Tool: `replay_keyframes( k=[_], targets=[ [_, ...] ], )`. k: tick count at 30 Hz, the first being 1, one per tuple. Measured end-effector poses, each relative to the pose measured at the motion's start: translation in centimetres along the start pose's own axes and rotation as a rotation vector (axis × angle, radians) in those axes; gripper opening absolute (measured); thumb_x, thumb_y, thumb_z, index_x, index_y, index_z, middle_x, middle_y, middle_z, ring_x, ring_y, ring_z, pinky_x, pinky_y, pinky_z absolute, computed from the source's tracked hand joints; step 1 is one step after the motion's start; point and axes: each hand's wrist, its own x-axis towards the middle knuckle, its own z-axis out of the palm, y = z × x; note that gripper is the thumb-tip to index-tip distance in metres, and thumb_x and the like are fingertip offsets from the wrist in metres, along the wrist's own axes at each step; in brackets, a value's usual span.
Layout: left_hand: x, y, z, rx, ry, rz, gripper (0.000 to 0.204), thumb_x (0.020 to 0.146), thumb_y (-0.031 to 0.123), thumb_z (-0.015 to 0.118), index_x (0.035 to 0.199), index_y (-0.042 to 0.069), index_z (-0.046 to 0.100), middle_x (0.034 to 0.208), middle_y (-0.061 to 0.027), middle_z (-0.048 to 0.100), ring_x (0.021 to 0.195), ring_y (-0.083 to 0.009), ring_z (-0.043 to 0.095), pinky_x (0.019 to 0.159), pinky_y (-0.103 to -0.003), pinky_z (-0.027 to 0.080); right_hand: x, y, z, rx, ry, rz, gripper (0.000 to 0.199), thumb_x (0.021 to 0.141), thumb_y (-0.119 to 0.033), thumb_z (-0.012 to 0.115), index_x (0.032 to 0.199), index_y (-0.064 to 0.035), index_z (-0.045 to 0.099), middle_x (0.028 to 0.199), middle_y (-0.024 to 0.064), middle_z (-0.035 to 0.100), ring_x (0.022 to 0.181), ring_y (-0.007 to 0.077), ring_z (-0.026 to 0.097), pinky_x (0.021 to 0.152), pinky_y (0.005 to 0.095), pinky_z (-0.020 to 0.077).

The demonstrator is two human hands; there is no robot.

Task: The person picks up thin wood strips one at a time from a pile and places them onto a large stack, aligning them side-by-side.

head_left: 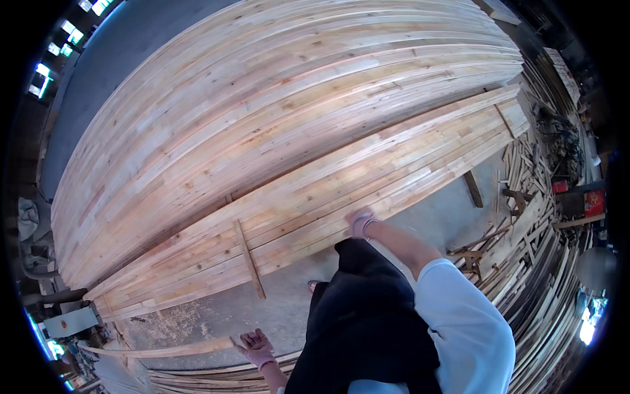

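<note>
My left hand point(256, 348), in a pinkish glove, is low in the view with its fingers apart. The end of a long thin wooden strip point(177, 348) reaches the side of this hand; I see no fingers wrapped round it. My right hand point(360, 221), also gloved, is at the near edge of a row of long pale boards point(308, 220). Motion blurs its fingers, so whether they grip the edge cannot be made out. A short wooden crosspiece point(249, 259) lies across these boards, left of my right hand.
Behind the row rises a large stack of long boards point(262, 111). Scrap strips point(525, 243) lie heaped at the right, with more strips point(203, 382) along the lower edge. Sawdust point(174, 325) covers part of the concrete floor point(282, 289). A dark wood piece point(472, 189) lies right of the boards.
</note>
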Motion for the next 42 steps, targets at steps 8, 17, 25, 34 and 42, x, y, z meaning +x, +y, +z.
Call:
replay_keyframes(
  k=[8, 17, 25, 34, 42],
  targets=[
    [-5.8, -9.3, 4.3, 0.065, 0.016, -0.321, 0.054, 0.092, 0.059, 0.039, 0.079, 0.012, 0.063, 0.070, -0.0016, 0.061, 0.059, -0.0210, 0.048, 0.074, -0.046, 0.046, 12.8, 16.0, -9.6, -0.468, 0.499, 0.321, 0.033, 0.076, -0.025, 0.056, 0.107, -0.0125, 0.057, 0.104, 0.0108, 0.061, 0.101, 0.0230, 0.059, 0.081, 0.0389, 0.0438],
    [-10.6, -11.8, 7.5, 0.085, 0.088, -0.381, 0.040, 0.093, 0.047, 0.043, 0.087, 0.009, 0.054, 0.073, -0.0030, 0.044, 0.069, -0.0222, 0.044, 0.073, -0.039, 0.043, 17.9, 15.3, -11.6, -0.622, 0.237, 0.160, 0.014, 0.081, -0.022, 0.059, 0.086, -0.0246, 0.071, 0.083, -0.0032, 0.069, 0.082, 0.0172, 0.064, 0.061, 0.0378, 0.0399],
    [-7.3, -12.3, 4.7, 0.032, -0.059, -0.437, 0.042, 0.089, 0.045, 0.055, 0.108, 0.008, 0.054, 0.092, -0.0063, 0.056, 0.082, -0.0254, 0.054, 0.087, -0.045, 0.046, 9.1, 13.0, -11.2, -0.707, -0.036, -0.189, 0.023, 0.076, -0.025, 0.060, 0.090, -0.0124, 0.072, 0.096, 0.0084, 0.070, 0.091, 0.0212, 0.067, 0.070, 0.0334, 0.0524],
    [-2.5, -13.1, 8.1, 0.045, -0.216, -0.528, 0.042, 0.090, 0.046, 0.055, 0.105, 0.008, 0.056, 0.092, -0.0104, 0.062, 0.082, -0.0278, 0.060, 0.082, -0.047, 0.049, -10.7, 5.9, 0.1, -0.595, -0.460, -0.309, 0.040, 0.069, -0.043, 0.057, 0.091, -0.0126, 0.072, 0.092, 0.0109, 0.070, 0.090, 0.0278, 0.067, 0.076, 0.0367, 0.0519],
    [-2.5, -11.6, 4.3, -0.035, -0.123, -0.428, 0.007, 0.079, 0.012, 0.063, 0.077, 0.008, 0.057, 0.068, -0.0078, 0.056, 0.062, -0.0271, 0.057, 0.066, -0.047, 0.052, -23.3, 5.2, 6.0, -0.216, -0.421, -0.014, 0.051, 0.068, -0.047, 0.064, 0.111, -0.0182, 0.064, 0.104, 0.0072, 0.067, 0.101, 0.0248, 0.063, 0.089, 0.0357, 0.0484]
  ],
)
